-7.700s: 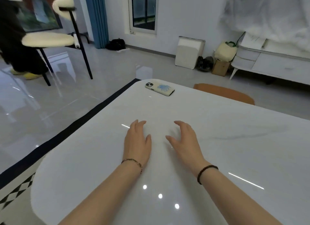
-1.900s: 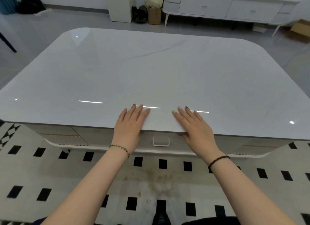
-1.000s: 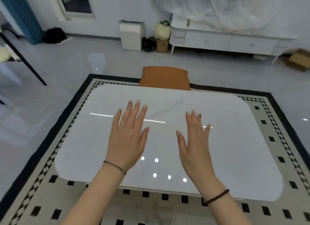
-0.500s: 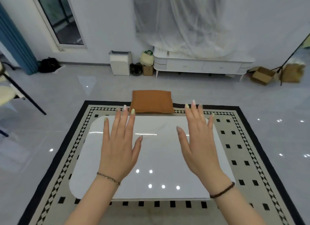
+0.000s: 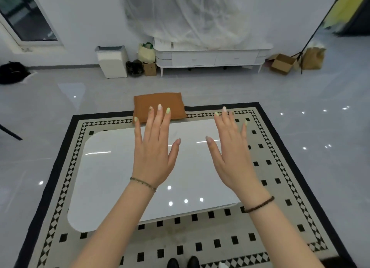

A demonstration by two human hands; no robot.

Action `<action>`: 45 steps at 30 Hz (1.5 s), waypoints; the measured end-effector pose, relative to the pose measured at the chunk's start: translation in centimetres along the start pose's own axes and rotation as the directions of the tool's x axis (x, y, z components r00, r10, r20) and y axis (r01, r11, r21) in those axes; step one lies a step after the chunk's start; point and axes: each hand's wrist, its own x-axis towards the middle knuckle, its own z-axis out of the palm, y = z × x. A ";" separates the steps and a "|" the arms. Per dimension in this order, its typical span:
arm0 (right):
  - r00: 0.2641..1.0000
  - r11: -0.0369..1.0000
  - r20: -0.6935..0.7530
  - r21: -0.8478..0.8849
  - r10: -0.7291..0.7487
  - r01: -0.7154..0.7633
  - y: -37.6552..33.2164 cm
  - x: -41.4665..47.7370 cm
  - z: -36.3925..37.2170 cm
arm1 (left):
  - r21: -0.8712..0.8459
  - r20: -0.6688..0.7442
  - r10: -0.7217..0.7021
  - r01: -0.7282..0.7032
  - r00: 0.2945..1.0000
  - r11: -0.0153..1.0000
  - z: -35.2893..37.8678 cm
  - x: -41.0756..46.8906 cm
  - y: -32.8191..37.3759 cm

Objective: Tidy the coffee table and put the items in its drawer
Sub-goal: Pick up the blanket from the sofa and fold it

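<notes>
I look down from standing height on the white glossy coffee table, whose top carries nothing. My left hand and my right hand are held out above it, backs up, fingers straight and spread, holding nothing and touching nothing. The table's drawer is hidden under the near edge of the top.
The table stands on a black-and-white patterned rug. An orange cushion lies at the rug's far edge. A white low cabinet, a white bin, bags and cardboard boxes line the far wall. My shoes show at the bottom.
A phone on the table 7.7 s ago is gone. My hands left the table's near edge above the drawer handle, and the view rose, so the table looks smaller and farther below.
</notes>
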 end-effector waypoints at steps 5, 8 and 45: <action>0.997 0.998 0.051 -0.028 0.066 -0.065 3.6 -2.9 -1.2 | -0.106 0.014 0.079 -0.077 0.997 0.991 2.1 0.2 4.4; 0.992 0.994 0.050 -0.003 0.113 -0.113 6.0 -4.7 -2.3 | -0.135 0.028 0.123 -0.118 0.992 0.984 2.7 -0.1 7.5; 0.974 0.975 0.156 0.120 0.165 -0.185 55.4 2.6 -17.4 | -0.041 0.227 -0.004 0.014 0.974 0.999 22.5 15.7 41.8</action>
